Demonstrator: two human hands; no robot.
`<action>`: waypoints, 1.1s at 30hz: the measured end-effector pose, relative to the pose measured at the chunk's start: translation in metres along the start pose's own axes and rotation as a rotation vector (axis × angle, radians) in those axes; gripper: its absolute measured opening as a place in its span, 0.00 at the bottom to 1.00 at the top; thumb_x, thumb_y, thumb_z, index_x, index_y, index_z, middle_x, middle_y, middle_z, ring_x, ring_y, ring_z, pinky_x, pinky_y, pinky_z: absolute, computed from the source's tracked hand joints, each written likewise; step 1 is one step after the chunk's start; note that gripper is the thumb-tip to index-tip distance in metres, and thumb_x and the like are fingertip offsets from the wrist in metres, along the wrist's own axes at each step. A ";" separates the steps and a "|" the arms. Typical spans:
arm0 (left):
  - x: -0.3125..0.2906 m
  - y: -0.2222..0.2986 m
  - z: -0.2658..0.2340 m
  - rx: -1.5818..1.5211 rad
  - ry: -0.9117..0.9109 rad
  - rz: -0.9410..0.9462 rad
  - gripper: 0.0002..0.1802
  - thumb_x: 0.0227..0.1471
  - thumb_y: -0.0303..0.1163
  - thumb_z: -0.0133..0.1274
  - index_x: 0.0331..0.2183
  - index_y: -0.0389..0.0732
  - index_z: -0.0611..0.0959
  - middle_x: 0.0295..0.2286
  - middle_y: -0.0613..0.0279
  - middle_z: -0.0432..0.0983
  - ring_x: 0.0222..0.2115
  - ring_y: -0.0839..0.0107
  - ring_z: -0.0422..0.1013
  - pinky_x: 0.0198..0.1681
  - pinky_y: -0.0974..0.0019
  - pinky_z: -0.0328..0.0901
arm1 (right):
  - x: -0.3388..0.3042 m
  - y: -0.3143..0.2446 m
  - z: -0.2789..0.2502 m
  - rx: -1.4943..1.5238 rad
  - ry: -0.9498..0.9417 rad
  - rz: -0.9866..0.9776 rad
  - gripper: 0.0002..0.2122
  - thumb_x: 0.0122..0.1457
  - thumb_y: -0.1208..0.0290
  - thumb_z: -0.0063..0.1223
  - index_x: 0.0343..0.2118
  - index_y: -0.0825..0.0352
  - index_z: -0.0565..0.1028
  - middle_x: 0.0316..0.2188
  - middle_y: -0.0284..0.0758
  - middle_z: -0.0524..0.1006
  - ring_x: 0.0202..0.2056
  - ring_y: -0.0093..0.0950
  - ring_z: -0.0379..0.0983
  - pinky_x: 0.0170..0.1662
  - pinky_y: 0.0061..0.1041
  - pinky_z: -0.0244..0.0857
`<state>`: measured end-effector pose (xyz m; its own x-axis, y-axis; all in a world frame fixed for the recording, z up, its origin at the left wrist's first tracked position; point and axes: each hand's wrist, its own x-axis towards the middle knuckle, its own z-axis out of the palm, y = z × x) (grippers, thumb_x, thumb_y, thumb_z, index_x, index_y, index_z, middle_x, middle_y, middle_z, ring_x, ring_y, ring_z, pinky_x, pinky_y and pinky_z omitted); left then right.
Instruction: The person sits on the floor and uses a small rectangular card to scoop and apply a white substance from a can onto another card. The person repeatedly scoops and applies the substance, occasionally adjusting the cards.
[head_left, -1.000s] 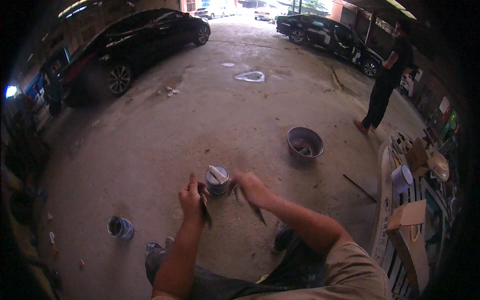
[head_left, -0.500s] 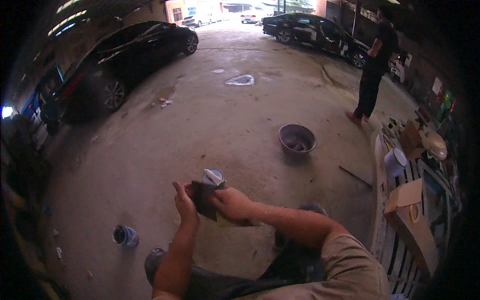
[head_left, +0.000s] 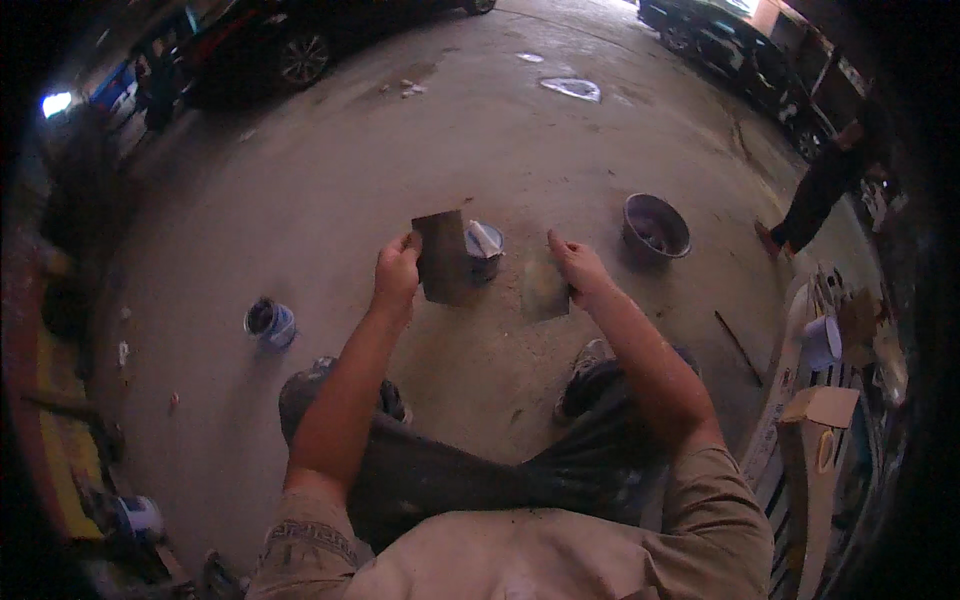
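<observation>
My left hand (head_left: pixel 396 272) grips the left edge of a dark, flat rectangular sheet (head_left: pixel 440 262), held upright above the floor. In my right hand (head_left: pixel 583 270) is a thinner-looking grey-green rectangular sheet (head_left: pixel 546 288), pinched along its right side and slightly blurred. The two sheets are apart, with a gap of floor between them. Behind the dark sheet's right edge stands a round can (head_left: pixel 486 264), partly hidden, with a white tube (head_left: pixel 482 238) lying on its top. I cannot tell exactly what kind of sheets these are.
An open blue-and-white tin (head_left: pixel 272 326) stands on the floor at left. At right are a dark basin (head_left: pixel 655 232), a thin stick (head_left: pixel 738 348) and a slatted rack with a cardboard box (head_left: pixel 818 408) and a white bucket (head_left: pixel 822 343). Another person (head_left: pixel 825 190) stands far right; cars are parked beyond.
My hands were close together at the dark sheet; now they have moved apart, and the grey-green sheet shows separately in my right hand. The view has tilted down and turned.
</observation>
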<state>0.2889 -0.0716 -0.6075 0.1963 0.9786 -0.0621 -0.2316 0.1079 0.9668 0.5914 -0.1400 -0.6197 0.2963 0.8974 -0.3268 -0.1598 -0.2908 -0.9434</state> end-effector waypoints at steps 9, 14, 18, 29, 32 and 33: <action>-0.004 0.046 -0.060 -0.271 -0.437 -0.280 0.27 0.64 0.53 0.47 0.46 0.36 0.81 0.20 0.63 0.74 0.13 0.73 0.62 0.21 0.67 0.61 | -0.048 -0.065 0.046 -0.624 -0.051 -0.877 0.06 0.59 0.78 0.58 0.39 0.66 0.82 0.38 0.35 0.83 0.42 0.31 0.79 0.52 0.29 0.68; 0.003 0.046 -0.053 -0.271 -0.428 -0.565 0.26 0.64 0.52 0.46 0.43 0.37 0.80 0.14 0.65 0.69 0.09 0.74 0.59 0.16 0.68 0.56 | -0.024 -0.077 0.095 -0.808 -0.361 -1.625 0.08 0.57 0.77 0.58 0.35 0.58 0.84 0.43 0.33 0.83 0.49 0.34 0.78 0.58 0.40 0.65; 0.001 0.028 -0.065 -0.080 -0.036 -0.596 0.20 0.63 0.49 0.50 0.33 0.41 0.76 0.11 0.66 0.66 0.09 0.74 0.60 0.14 0.69 0.55 | 0.056 -0.028 0.116 -0.753 -0.655 -1.648 0.12 0.59 0.74 0.58 0.46 0.54 0.80 0.51 0.33 0.78 0.54 0.35 0.72 0.57 0.39 0.66; 0.089 -0.006 -0.143 0.226 0.568 -0.577 0.20 0.65 0.44 0.50 0.24 0.44 0.70 0.10 0.64 0.65 0.05 0.72 0.59 0.08 0.69 0.53 | 0.402 0.187 0.095 -1.430 -0.053 -0.187 0.22 0.53 0.51 0.64 0.39 0.68 0.78 0.37 0.45 0.81 0.39 0.45 0.78 0.42 0.44 0.72; 0.137 -0.001 -0.137 0.252 0.565 -0.530 0.19 0.66 0.42 0.50 0.25 0.44 0.71 0.10 0.66 0.65 0.05 0.73 0.59 0.09 0.69 0.55 | 0.409 0.190 0.089 -1.343 0.006 -0.160 0.21 0.52 0.53 0.64 0.35 0.69 0.77 0.34 0.46 0.80 0.37 0.47 0.78 0.39 0.44 0.72; 0.153 0.003 -0.134 0.284 0.524 -0.506 0.17 0.65 0.42 0.51 0.27 0.43 0.72 0.10 0.66 0.65 0.05 0.74 0.58 0.10 0.70 0.56 | 0.411 0.184 0.079 -1.247 0.122 -0.118 0.20 0.52 0.53 0.63 0.36 0.68 0.76 0.34 0.45 0.80 0.37 0.47 0.78 0.39 0.45 0.72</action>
<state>0.1902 0.1018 -0.6471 -0.2792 0.7852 -0.5527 0.0330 0.5831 0.8117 0.6090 0.2019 -0.9235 0.3439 0.9222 -0.1768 0.8502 -0.3857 -0.3582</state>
